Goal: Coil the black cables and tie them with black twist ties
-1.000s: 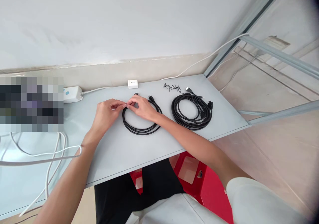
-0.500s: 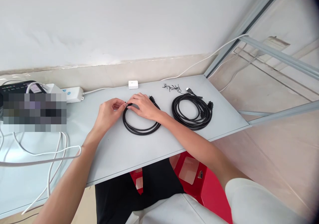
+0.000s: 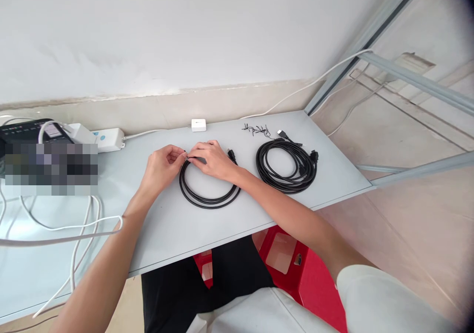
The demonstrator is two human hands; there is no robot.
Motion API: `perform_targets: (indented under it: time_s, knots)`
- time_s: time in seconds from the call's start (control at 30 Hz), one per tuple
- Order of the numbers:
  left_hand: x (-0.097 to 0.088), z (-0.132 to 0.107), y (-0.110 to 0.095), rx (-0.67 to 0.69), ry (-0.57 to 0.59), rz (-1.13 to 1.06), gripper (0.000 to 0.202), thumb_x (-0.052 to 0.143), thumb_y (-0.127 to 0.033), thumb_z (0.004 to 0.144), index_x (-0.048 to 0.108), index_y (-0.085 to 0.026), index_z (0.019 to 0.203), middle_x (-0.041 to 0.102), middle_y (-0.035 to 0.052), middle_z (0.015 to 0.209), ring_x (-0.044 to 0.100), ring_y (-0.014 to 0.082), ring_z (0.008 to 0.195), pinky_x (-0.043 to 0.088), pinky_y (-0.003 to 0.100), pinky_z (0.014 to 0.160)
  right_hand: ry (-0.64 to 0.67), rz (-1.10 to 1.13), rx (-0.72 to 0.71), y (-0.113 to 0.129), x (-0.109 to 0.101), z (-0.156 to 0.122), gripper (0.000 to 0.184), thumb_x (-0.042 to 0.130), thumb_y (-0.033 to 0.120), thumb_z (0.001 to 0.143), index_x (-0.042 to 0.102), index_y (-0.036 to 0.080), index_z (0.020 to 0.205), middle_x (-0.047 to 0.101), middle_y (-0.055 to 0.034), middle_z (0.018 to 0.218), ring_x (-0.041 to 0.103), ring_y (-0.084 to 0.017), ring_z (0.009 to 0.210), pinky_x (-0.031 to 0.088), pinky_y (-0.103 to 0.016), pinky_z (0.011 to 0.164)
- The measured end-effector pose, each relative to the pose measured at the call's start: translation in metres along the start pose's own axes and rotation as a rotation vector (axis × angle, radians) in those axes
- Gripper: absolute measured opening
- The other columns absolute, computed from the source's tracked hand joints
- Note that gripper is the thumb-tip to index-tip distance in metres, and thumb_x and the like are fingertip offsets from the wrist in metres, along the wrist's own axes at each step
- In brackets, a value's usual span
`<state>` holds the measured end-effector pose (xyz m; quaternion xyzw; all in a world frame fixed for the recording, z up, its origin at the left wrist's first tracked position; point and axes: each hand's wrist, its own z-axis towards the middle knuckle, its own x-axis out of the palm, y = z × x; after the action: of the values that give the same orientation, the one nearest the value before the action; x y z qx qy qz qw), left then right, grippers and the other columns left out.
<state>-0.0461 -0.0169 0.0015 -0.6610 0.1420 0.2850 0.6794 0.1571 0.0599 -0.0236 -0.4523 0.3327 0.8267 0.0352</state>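
Note:
A loosely coiled black cable point(image 3: 210, 205) lies on the table beneath my hands, with one of its plugs point(image 3: 231, 155) sticking up past my right fingers. At the coil's upper left, my left hand point(image 3: 165, 166) pinches the tip of a thin black twist tie point(image 3: 184, 151). Fingertip to fingertip with it, my right hand point(image 3: 213, 160) is closed over the top of the coil and hides the cable there. To the right rests a thicker coil of black cable point(image 3: 287, 189) with several plugs, one with a bare metal HDMI end.
Several loose black twist ties point(image 3: 256, 129) lie behind the thick coil. A small white box point(image 3: 198, 125) stands near the wall. At left are a white power strip point(image 3: 109, 139), white cables point(image 3: 76, 254) and a pixelated area. A metal frame point(image 3: 418, 73) rises at right.
The coil under my hands has spread slightly downward and its loops sit a little farther apart. Its plug shows more beyond my right hand. Both hands have stayed nearly in place.

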Motion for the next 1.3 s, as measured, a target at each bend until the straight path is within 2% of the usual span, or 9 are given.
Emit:
perform_targets:
  time_s: [0.2,0.33,0.47,0.63,0.8,1.03,1.2,1.3]
  knots:
    - [-0.003,0.001,0.002,0.047,0.042,-0.053,0.035,0.073,-0.047,0.092,0.080,-0.025,0.117,0.083,0.0036,0.092,0.079,0.0229,0.088,0.062,0.035,0.089,0.001,-0.015,-0.014,-0.001,0.000,0.000,0.021,0.063,0.026,0.114,0.084,0.022,0.116,0.080,-0.0083,0.121,0.069,-0.024,0.108,0.039,-0.041,0.105]
    - [-0.008,0.003,0.004,0.050,0.055,-0.038,0.030,0.074,-0.049,0.092,0.086,-0.026,0.107,0.085,0.0031,0.093,0.080,0.0228,0.088,0.063,0.034,0.090,0.013,-0.031,-0.014,0.001,-0.001,0.000,0.023,0.061,0.024,0.115,0.084,0.024,0.118,0.079,-0.0083,0.120,0.067,-0.025,0.109,0.039,-0.041,0.105]
    - [-0.011,0.004,0.003,0.032,0.059,-0.017,0.031,0.075,-0.050,0.090,0.086,-0.026,0.106,0.084,0.0029,0.088,0.081,0.0233,0.085,0.064,0.035,0.089,0.028,-0.053,-0.007,0.002,-0.002,0.000,0.025,0.059,0.025,0.116,0.084,0.023,0.121,0.077,-0.0087,0.120,0.065,-0.025,0.110,0.039,-0.041,0.104]
    - [-0.012,0.002,-0.002,0.013,0.049,-0.039,0.028,0.078,-0.045,0.086,0.082,-0.025,0.105,0.085,0.0053,0.100,0.083,0.0250,0.091,0.065,0.039,0.095,0.035,-0.079,-0.007,0.003,-0.002,0.000,0.027,0.058,0.025,0.116,0.083,0.023,0.122,0.076,-0.0092,0.119,0.064,-0.025,0.109,0.040,-0.041,0.103]
    - [-0.014,0.001,-0.003,0.037,0.068,-0.040,0.027,0.082,-0.039,0.079,0.082,-0.023,0.100,0.085,0.0062,0.102,0.081,0.0250,0.096,0.065,0.040,0.101,0.028,-0.088,-0.011,0.003,-0.003,0.000,0.026,0.058,0.025,0.116,0.083,0.021,0.121,0.075,-0.0093,0.118,0.064,-0.025,0.108,0.039,-0.041,0.102]
    - [-0.015,0.001,-0.001,0.130,0.042,0.090,0.018,0.075,-0.039,0.089,0.083,-0.027,0.100,0.086,0.0025,0.104,0.079,0.0231,0.096,0.064,0.038,0.101,0.033,-0.106,-0.012,0.004,-0.002,-0.001,0.028,0.055,0.025,0.117,0.082,0.020,0.121,0.074,-0.0098,0.119,0.063,-0.025,0.109,0.038,-0.040,0.102]
    - [-0.013,0.002,0.002,0.136,0.034,0.092,0.025,0.074,-0.037,0.091,0.081,-0.026,0.112,0.084,0.0029,0.102,0.078,0.0230,0.096,0.063,0.036,0.095,0.043,-0.111,-0.010,0.003,-0.001,-0.001,0.028,0.054,0.027,0.118,0.081,0.021,0.123,0.073,-0.0101,0.120,0.063,-0.025,0.110,0.038,-0.040,0.103]
    - [-0.012,0.002,0.003,0.174,0.067,0.108,0.024,0.070,-0.038,0.093,0.082,-0.026,0.111,0.083,0.0039,0.106,0.076,0.0231,0.097,0.062,0.036,0.093,0.053,-0.102,-0.004,0.003,-0.002,-0.001,0.029,0.053,0.027,0.118,0.081,0.022,0.123,0.072,-0.0102,0.120,0.062,-0.025,0.111,0.038,-0.040,0.104]
